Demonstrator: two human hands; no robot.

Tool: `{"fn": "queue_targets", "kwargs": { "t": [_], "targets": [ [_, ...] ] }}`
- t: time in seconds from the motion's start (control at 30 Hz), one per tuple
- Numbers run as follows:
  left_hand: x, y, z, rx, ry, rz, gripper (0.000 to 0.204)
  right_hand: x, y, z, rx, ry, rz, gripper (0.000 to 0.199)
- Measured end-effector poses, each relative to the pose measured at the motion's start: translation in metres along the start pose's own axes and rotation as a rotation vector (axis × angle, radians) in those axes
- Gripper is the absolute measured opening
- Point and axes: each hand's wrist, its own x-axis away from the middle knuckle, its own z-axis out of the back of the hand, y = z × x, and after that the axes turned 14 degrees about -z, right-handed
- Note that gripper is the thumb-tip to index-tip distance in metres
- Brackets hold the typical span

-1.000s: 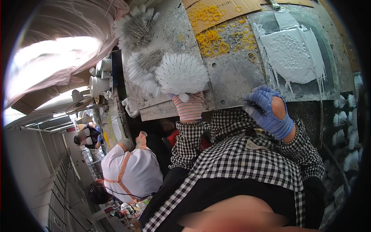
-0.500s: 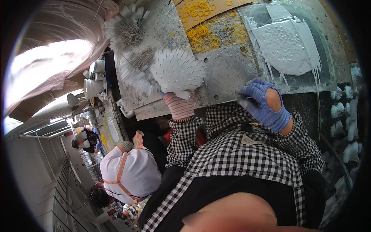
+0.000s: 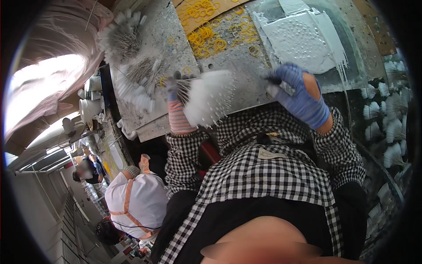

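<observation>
My left hand (image 3: 175, 94), in a pink-and-grey striped glove with dark fingertips, is closed around the thin stems of a bundle of white bristle brushes (image 3: 210, 97). The bundle lies tilted, its white bristle heads fanning to the right, toward me. Small white tips stick out along its edge. My right hand (image 3: 299, 94) wears a blue knitted glove with bare skin showing on its back. It hovers over the board's near edge, thumb and fingers apart, with nothing visible in them. Its dark fingertips are slightly blurred.
Loose stemmed brushes (image 3: 123, 37) lie on the grey board (image 3: 246, 88) at left. Yellow rubber bands (image 3: 204, 39) are scattered at the back. A white-coated slab (image 3: 299, 42) stands at right. More white brushes (image 3: 391, 154) hang at far right. A co-worker (image 3: 136, 204) sits at left.
The brush bundle in my left hand has turned so its stems now point left and its bristles right. The whole view has shifted slightly. My right hand's fingers have spread a little.
</observation>
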Motion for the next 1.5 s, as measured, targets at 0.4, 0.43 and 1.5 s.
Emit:
{"fn": "queue_targets", "kwargs": {
  "t": [0.4,0.43,1.5],
  "targets": [
    [-0.014,-0.02,-0.075,-0.457,-0.302,-0.273,0.049,-0.058,-0.033,0.007,0.11,-0.48,-0.181,0.04],
    [-0.016,-0.019,-0.081,-0.492,-0.378,-0.287,0.048,-0.062,-0.041,0.007,0.223,-0.54,-0.182,0.04],
    [-0.1,-0.036,-0.134,-1.322,-1.03,-0.551,0.045,-0.079,0.007,0.018,0.577,-0.172,-0.136,0.037]
  ]
}}
